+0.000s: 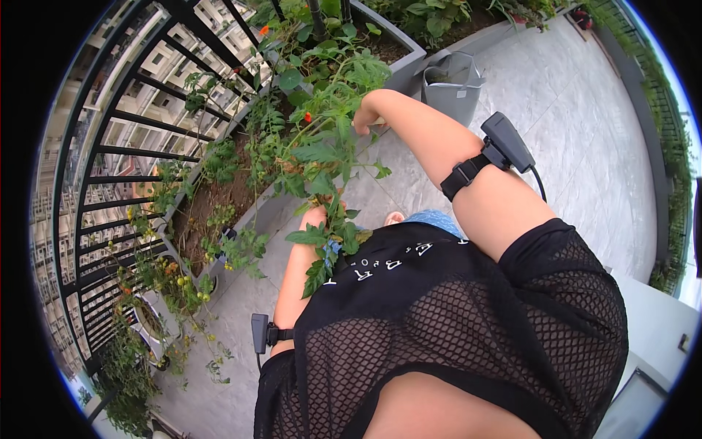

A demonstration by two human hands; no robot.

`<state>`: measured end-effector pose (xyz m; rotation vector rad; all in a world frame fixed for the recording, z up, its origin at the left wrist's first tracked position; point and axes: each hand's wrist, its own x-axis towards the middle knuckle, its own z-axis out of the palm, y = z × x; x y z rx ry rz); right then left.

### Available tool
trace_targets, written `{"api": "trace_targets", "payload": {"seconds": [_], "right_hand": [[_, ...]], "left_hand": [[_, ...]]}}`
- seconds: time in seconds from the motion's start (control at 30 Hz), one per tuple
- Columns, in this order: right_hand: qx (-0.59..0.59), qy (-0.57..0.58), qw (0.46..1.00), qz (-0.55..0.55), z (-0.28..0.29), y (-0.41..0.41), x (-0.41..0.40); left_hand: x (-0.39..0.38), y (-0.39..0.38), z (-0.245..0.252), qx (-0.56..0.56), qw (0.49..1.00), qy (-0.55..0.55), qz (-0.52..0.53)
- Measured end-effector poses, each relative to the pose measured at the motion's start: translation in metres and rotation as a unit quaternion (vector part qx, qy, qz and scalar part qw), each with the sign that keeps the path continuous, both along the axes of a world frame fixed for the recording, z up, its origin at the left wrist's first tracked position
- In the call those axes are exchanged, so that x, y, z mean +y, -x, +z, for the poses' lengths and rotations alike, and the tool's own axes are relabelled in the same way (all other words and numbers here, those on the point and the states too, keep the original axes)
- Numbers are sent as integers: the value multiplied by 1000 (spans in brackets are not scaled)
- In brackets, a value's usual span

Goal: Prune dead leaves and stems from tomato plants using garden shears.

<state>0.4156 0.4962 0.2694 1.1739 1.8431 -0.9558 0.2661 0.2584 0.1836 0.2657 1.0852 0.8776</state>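
My left hand (316,215) is closed round leafy green stems (341,225), whose leaves hang over my wrist and against my black top. Part of its fingers is hidden by the foliage. Further forward and to the right, my right hand (366,118) is bent down at the edge of a leafy plant (329,110), its fingers curled; leaves and the hand itself hide whether it grips a stem. Red-orange flowers (307,117) show among the greenery near it.
A long grey planter (247,217) with soil runs along black railings (115,148). A grey fabric bag (452,96) stands beside another planter. Tomato plants (181,282) with yellow and green fruit spread at the left, near a white pot (159,307). Grey tiles (548,104) pave the floor.
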Motion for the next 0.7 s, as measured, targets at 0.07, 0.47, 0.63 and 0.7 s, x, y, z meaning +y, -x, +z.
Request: {"api": "trace_targets", "payload": {"seconds": [0.07,0.47,0.63,0.7], "right_hand": [[-53,13,993,102,-11,3,12],[-25,-128,985,113,-4,-53,-11],[-25,-90,991,91,-35,-83,-48],[-7,-40,998,51,-52,-93,-66]], "left_hand": [[1,-1,-1,-2,1000,-1,1],[-52,28,6,375,917,-110,-74],[-74,27,7,569,780,-87,-245],[-76,15,11,655,657,-140,-346]]}}
